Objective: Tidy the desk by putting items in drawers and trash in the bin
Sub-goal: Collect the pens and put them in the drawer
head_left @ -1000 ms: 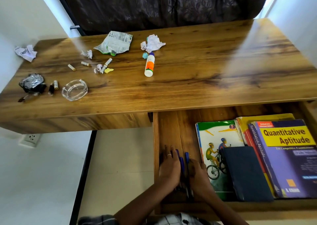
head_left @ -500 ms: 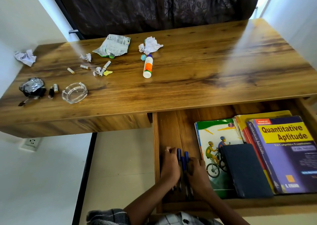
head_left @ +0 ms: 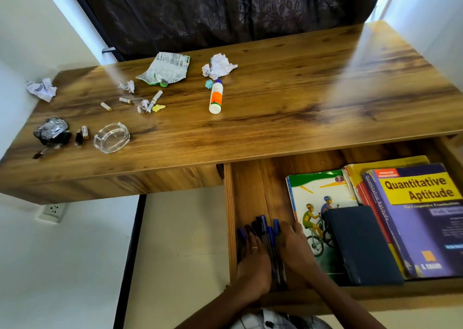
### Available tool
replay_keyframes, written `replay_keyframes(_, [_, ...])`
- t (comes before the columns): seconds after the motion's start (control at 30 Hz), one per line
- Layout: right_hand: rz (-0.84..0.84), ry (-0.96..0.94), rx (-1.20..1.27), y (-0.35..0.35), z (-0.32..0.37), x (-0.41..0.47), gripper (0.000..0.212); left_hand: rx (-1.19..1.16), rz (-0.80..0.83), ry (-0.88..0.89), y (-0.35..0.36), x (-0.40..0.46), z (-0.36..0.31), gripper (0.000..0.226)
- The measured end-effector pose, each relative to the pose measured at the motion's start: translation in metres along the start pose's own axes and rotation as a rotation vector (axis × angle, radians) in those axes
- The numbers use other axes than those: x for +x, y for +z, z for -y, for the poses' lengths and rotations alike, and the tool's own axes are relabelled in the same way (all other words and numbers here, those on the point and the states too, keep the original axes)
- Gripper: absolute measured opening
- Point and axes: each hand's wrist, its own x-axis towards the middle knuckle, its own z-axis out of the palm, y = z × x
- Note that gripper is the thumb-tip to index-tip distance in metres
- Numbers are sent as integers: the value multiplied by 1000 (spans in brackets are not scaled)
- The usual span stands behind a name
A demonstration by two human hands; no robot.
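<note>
Setting: a wooden counter [head_left: 275, 118] stands before a dark curtain [head_left: 225, 10], white walls on either side; its right drawer [head_left: 253, 191] is pulled open.
In the drawer: a cycling-cover book [head_left: 318, 196], a dark notebook [head_left: 360, 243] and a "Quantitative Aptitude" book [head_left: 423, 218] lie at the right; a bundle of pens [head_left: 269, 236] lies at the left end.
Left hand [head_left: 253, 261]: laid flat on the left side of the pens, fingers fairly straight; this grip presses rather than closes.
Right hand [head_left: 294, 246]: cupped against the right side of the pens, fingers loosely bent, herding them; I cannot tell whether any pen is actually clasped.
Done, as judged: books and pens are stowed, so the drawer part looks well along.
Left, items: a glue stick [head_left: 216, 98], a glass ashtray [head_left: 111, 137] and scattered batteries [head_left: 106, 106] sit on the counter's left half.
Left, trash: crumpled paper [head_left: 219, 66], another wad [head_left: 41, 89] at the far left edge, an empty wrapper [head_left: 165, 69], a foil ball [head_left: 51, 130] and small scraps [head_left: 158, 107].
Bin: not in view.
Progress: roughly halfway; the trash has not been started.
</note>
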Motion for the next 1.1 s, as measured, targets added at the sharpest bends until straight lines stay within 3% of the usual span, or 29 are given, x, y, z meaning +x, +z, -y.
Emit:
replay_keyframes(0.17, [123,-29,-30,2,0,5,54,134,-14,22,2,-3,1,73])
replay_keyframes(0.3, [72,-3,8,-2,-1,10,33,148,-121,88,-11,5,0,76])
replay_keyframes(0.4, [137,55,-48,-8,-3,14,23,54,-170,124,-32,21,-1,79])
replay_keyframes(0.53, [283,68,-113,-10,-8,8,28,-168,-27,79,-59,51,-2,73])
replay_keyframes(0.7, [357,74,-13,-4,-13,-8,23,-285,91,94,-67,67,1,60])
replay_keyframes(0.83, [344,85,82,1,-9,-20,13,-293,107,129,-60,68,2,55])
replay_keyframes(1.0, [332,60,75,0,-8,-21,22,-252,116,157,-57,67,3,53])
replay_keyframes(1.1, [239,53,45,0,-10,-16,27,-120,63,188,-58,63,3,55])
